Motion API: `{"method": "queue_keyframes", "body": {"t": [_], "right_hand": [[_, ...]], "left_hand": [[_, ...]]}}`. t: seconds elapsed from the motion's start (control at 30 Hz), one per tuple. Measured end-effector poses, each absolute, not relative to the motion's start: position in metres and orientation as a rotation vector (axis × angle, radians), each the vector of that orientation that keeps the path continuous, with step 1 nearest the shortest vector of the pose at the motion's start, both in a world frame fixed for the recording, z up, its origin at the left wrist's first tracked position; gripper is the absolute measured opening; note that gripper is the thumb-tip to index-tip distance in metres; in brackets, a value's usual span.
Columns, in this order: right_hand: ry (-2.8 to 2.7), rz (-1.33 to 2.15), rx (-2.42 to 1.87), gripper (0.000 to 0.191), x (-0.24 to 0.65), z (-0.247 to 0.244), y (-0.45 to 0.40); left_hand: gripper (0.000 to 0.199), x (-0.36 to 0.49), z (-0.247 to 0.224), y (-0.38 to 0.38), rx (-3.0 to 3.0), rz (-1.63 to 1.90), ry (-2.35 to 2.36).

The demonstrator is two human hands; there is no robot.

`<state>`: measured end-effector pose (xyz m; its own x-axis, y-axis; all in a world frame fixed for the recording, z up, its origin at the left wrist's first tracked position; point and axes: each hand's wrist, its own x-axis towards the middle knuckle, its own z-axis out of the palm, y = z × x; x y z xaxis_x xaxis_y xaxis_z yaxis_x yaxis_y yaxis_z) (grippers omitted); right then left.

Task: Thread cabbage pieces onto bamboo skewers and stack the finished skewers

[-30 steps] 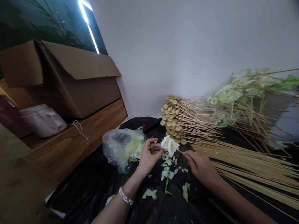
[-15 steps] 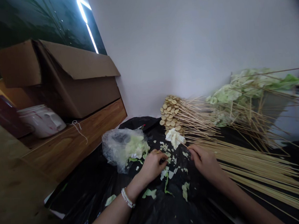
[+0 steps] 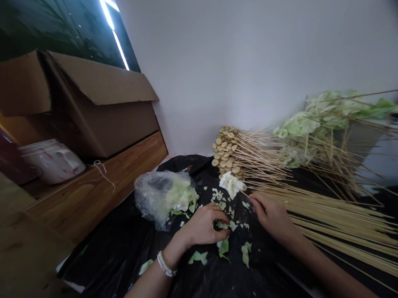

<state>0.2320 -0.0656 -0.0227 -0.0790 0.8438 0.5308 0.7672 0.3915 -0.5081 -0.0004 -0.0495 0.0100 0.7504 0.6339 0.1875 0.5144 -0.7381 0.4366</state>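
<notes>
My right hand point(image 3: 272, 214) pinches a thin wooden skewer point(image 3: 244, 193), whose far end carries a folded pale cabbage leaf point(image 3: 231, 183). My left hand point(image 3: 208, 224) is low over the loose cabbage scraps, its fingers curved and a gap between thumb and fingertips. Under its thumb lies a green cabbage piece point(image 3: 223, 249); whether they touch I cannot tell. Left of this hand, a clear plastic bag point(image 3: 151, 198) lies with cabbage leaves point(image 3: 181, 194) at its mouth. Other torn pieces point(image 3: 247, 254) are scattered between my hands.
Skewers with round pale slices point(image 3: 226, 145) are stacked against the wall. Many bare skewers point(image 3: 343, 219) lie at right, below a heap of skewered cabbage point(image 3: 330, 115). Black plastic sheeting point(image 3: 199, 287) covers the work surface. A cardboard box point(image 3: 117, 122) and white jug point(image 3: 54, 161) stand on the left ledge.
My left hand has shifted slightly right and down, and its fingers have spread over the scraps. The green piece beneath it looks wider. My right hand holds the skewer almost still.
</notes>
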Motion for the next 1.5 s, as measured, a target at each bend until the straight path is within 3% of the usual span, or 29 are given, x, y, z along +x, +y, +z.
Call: {"method": "queue_keyframes", "body": {"t": [0.13,0.33,0.43,0.57,0.77,1.1,1.27,1.4,1.5], "right_hand": [[-1.852,0.133,-1.399,0.027,0.231,-0.021,-0.067],[-1.851,0.16,-1.422,0.027,0.231,-0.02,-0.067],[-1.846,0.158,-1.414,0.027,0.232,-0.021,-0.066],[-1.847,0.152,-1.397,0.027,0.231,-0.021,-0.066],[-1.848,0.135,-1.396,0.027,0.231,-0.022,-0.067],[-1.846,0.159,-1.411,0.027,0.231,-0.024,-0.066],[-1.844,0.166,-1.416,0.029,0.231,-0.023,-0.066],[-1.849,0.189,-1.421,0.029,0.23,-0.022,-0.067],[-1.855,0.174,-1.425,0.029,0.23,-0.021,-0.068]], "left_hand": [[0.032,0.0,0.009,-0.051,2.578,0.423,0.91],[0.006,0.002,0.002,-0.045,2.428,0.618,0.929],[0.008,0.003,0.002,-0.045,2.193,0.747,0.894],[0.02,0.005,0.006,-0.052,1.913,0.575,0.746],[0.032,0.012,0.01,-0.067,2.313,0.4,0.655],[0.022,0.023,0.0,-0.071,2.532,0.423,0.596],[0.015,0.018,0.001,-0.063,2.156,0.603,0.607],[0.031,-0.001,0.013,-0.049,1.69,0.666,0.678],[0.034,-0.015,0.019,-0.041,1.634,0.49,0.661]]}}
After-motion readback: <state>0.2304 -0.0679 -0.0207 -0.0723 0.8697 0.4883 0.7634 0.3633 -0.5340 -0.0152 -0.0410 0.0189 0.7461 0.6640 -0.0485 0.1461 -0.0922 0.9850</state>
